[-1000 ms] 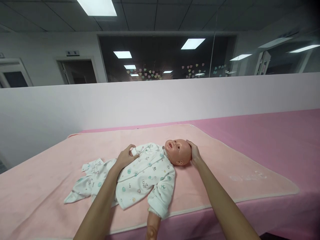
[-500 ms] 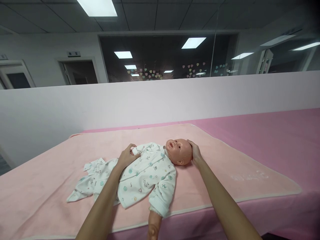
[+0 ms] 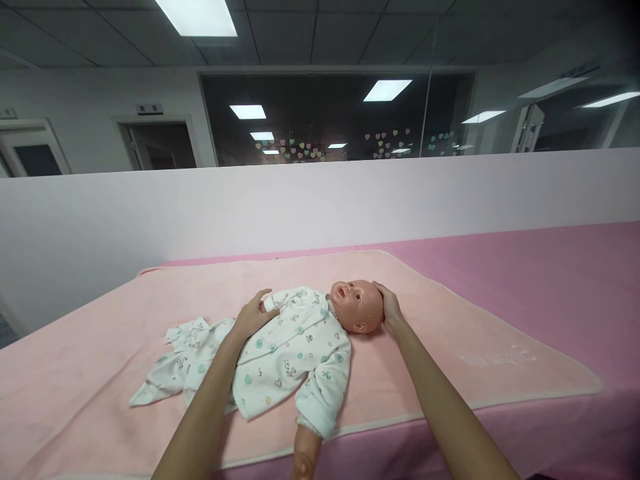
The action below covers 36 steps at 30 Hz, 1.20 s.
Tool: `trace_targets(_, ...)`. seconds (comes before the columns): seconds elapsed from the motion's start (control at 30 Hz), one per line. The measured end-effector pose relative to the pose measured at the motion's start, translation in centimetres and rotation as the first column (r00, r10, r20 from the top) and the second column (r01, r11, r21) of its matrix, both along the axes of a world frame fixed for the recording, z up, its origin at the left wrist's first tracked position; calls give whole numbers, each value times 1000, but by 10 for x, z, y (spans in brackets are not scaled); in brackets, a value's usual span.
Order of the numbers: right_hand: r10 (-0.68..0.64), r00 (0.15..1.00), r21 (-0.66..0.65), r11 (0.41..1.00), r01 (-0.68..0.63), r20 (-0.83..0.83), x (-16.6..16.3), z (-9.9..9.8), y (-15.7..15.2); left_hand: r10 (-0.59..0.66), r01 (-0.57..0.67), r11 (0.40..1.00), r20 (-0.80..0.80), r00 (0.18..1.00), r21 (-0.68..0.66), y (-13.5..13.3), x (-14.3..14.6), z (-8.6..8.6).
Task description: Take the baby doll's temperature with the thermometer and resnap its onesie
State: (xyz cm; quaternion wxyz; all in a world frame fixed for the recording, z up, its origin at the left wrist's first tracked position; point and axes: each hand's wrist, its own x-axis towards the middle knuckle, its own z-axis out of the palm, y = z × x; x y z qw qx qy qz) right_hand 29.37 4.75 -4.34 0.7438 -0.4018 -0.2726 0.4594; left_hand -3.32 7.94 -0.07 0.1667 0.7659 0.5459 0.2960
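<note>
A baby doll [image 3: 363, 308] lies on its back, its head to the right. It wears a white printed shirt [image 3: 287, 347] and matching trousers [image 3: 187, 357]. My left hand [image 3: 253, 317] is curled around the doll's far hand at the sleeve cuff, with the thumb resting on the shirt; the doll's hand is mostly hidden. Cupped against the crown of the doll's head is my right hand [image 3: 391, 308], some of its fingers out of sight behind the head. The doll's near arm [image 3: 306, 450] sticks out of its sleeve, over the table's front edge.
Beneath the doll a peach blanket [image 3: 450, 347] with a pale border is spread over a pink table cover [image 3: 550, 280]. A low white partition [image 3: 320, 207] runs along the back, with dark windows [image 3: 325, 120] beyond it.
The view has shifted very slightly. Both hands stay at the same places on the doll, and the doll lies as before.
</note>
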Motion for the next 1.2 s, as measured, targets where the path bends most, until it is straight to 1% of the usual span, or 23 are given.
trace_targets(0.07,55,998,14,998,-55,-5,0,-1,0,-3,2,1000,18,1000,14,3,-1,-2)
trace_targets(0.2,211,976,31,977,-210,-58,-3,3,-7,-39,39,999,11,999,35,6,-3,-5)
trace_targets(0.3,253,963,38,967,-250,-91,-6,7,-11,-59,60,997,-10,998,51,8,-4,-5)
trace_targets(0.57,195,977,24,981,-194,-83,-6,10,-11,-39,42,998,-66,997,40,12,-6,-7)
trace_targets(0.83,181,983,33,983,-180,-25,-4,7,-10,-19,20,997,-11,1000,73,12,-4,-10)
trace_targets(0.93,195,981,46,980,-194,-3,-5,7,-11,-49,49,997,3,999,61,11,-5,-10)
trace_targets(1.07,237,971,61,970,-236,-14,-5,7,-11,-89,90,996,-10,996,27,8,-5,-7)
trace_targets(1.2,218,976,68,974,-216,-25,-6,8,-11,-120,121,993,-37,992,16,6,-4,-4)
